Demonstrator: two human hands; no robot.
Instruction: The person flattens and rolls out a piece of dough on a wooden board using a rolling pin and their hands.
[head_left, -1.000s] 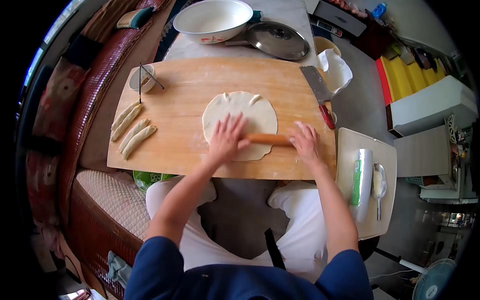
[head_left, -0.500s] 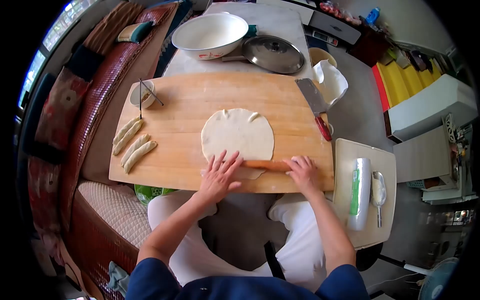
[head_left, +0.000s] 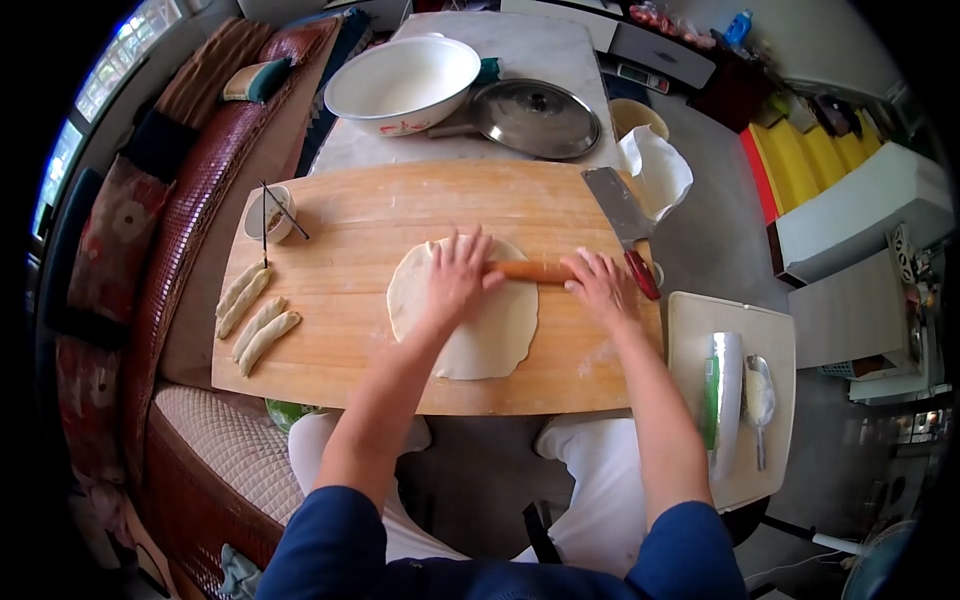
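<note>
A flat round sheet of dough (head_left: 485, 335) lies on the wooden board (head_left: 340, 290). Across its upper part rests a wooden rolling pin (head_left: 535, 271). My left hand (head_left: 458, 275) is spread over the pin's left end, fingers apart, palm down. At the right end, my right hand (head_left: 600, 283) lies on the pin with fingers spread, just beyond the dough's edge. Neither hand is wrapped round the pin. Several rolled dough strips (head_left: 266, 340) lie at the board's left side.
Behind the strips stands a small bowl (head_left: 270, 222) with chopsticks. A cleaver (head_left: 618, 208) lies at the board's right edge. Beyond the board are a large white basin (head_left: 400, 85) and a metal lid (head_left: 538, 118). A tray (head_left: 690, 310) holds a plastic-wrap roll and a scoop.
From the dough's near edge, both hands and the rolling pin have moved away from me to its far part. The view has shifted slightly.
</note>
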